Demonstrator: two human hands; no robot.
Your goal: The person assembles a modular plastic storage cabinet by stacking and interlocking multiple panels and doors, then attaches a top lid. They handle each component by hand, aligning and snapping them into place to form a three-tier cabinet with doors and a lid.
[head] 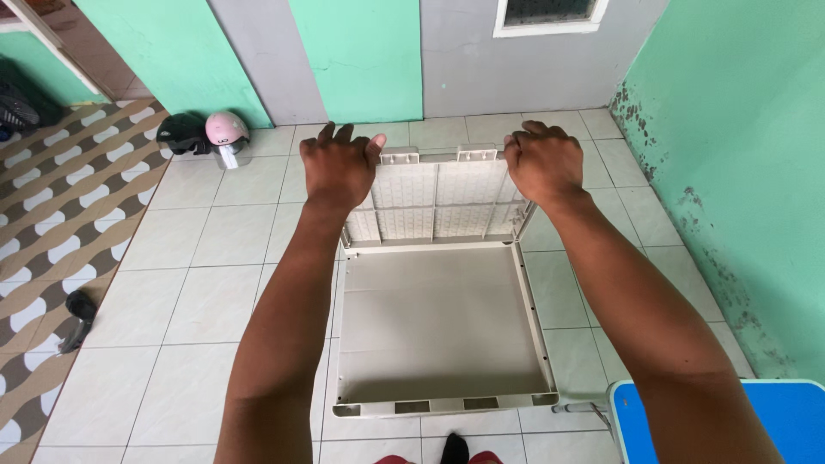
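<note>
A beige plastic folding crate lies flat on the tiled floor, its smooth base panel (438,322) towards me. Its far wall (438,196), ribbed on the inside, is tilted up from the base. My left hand (338,166) grips the upper left corner of that wall. My right hand (543,161) grips the upper right corner. Both arms reach straight out over the crate.
A pink helmet (227,131) and a dark helmet (181,133) lie by the far wall at left. A black sandal (79,311) sits on the patterned floor at left. A blue table corner (713,421) is at lower right. Green and grey walls close the back and right.
</note>
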